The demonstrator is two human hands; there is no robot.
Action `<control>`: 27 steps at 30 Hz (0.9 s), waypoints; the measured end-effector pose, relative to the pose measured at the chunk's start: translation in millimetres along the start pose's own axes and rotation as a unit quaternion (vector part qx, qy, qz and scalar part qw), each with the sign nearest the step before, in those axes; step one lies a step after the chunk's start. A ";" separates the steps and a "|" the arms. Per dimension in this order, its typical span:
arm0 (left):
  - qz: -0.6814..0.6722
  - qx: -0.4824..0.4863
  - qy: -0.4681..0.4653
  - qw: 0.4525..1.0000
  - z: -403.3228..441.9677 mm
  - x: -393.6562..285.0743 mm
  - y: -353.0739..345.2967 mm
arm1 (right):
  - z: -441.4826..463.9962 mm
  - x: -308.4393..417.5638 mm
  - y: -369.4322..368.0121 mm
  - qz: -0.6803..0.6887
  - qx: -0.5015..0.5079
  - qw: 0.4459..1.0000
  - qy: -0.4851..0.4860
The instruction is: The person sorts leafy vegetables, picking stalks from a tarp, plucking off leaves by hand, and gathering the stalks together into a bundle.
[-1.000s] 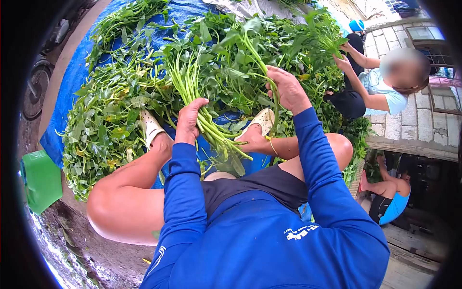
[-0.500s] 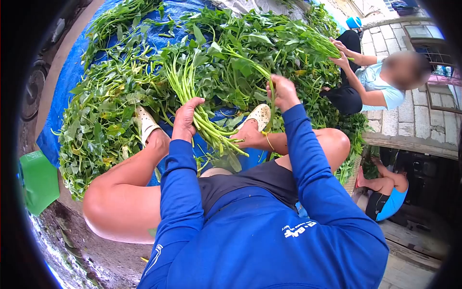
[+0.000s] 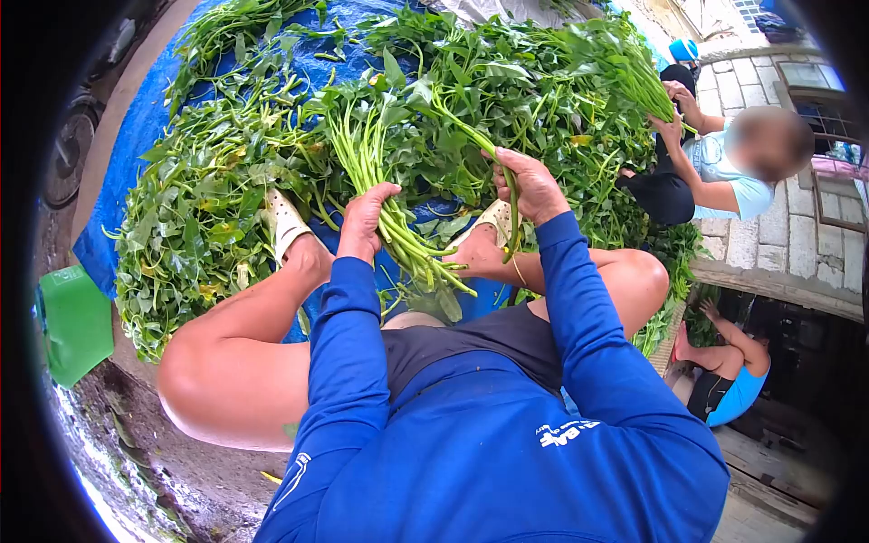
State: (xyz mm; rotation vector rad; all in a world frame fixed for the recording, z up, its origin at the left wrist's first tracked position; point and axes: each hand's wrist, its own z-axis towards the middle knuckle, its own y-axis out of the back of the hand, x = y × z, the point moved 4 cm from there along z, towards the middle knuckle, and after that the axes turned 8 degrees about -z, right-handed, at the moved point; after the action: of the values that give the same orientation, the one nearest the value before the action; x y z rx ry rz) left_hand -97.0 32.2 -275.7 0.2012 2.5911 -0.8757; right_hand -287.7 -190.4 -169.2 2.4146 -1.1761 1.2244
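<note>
My left hand [image 3: 364, 222] is closed around a bunch of water spinach [image 3: 360, 154], its leaves pointing away from me and its cut stems hanging past my palm. To the right, my right hand [image 3: 532, 188] pinches a few long stems of water spinach [image 3: 466, 128], with their leafy ends reaching up and left toward the heap and the lower ends dangling below my fingers. Apart from each other, both hands stay above the blue tarp [image 3: 385, 270] between my feet. The large heap of loose greens [image 3: 208, 208] spreads around and beyond my hands.
At the right, a co-worker in a light blue shirt [image 3: 720, 167] holds another leafy bunch [image 3: 647, 77]. Farther down, a second person in a blue top [image 3: 740, 398] sits by more greens. A green plastic container [image 3: 77, 326] stands at the left. My light clogs [image 3: 282, 226] rest among the leaves.
My right hand has shifted slightly left and down with its stems. My left hand keeps its bunch, nearly unmoved. The co-worker's leafy bunch has tilted more upright.
</note>
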 end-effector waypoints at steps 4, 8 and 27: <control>-0.005 0.006 0.002 1.000 2.0 2.3 1.9 | -17.9 11.8 -23.7 0.042 0.045 0.998 0.018; -0.017 0.015 0.013 1.000 0.7 3.2 -0.3 | -18.3 6.9 -26.9 0.005 0.055 0.998 0.002; -0.046 0.004 0.024 0.999 10.5 16.1 24.4 | 9.3 -68.3 -30.0 0.020 -0.102 0.992 -0.073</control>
State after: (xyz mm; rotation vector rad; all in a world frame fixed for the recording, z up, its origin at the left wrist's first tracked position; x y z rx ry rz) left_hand -102.0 45.3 -303.4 0.1080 2.6604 -0.9246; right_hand -283.9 -136.1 -220.9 2.3707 -1.3248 0.8990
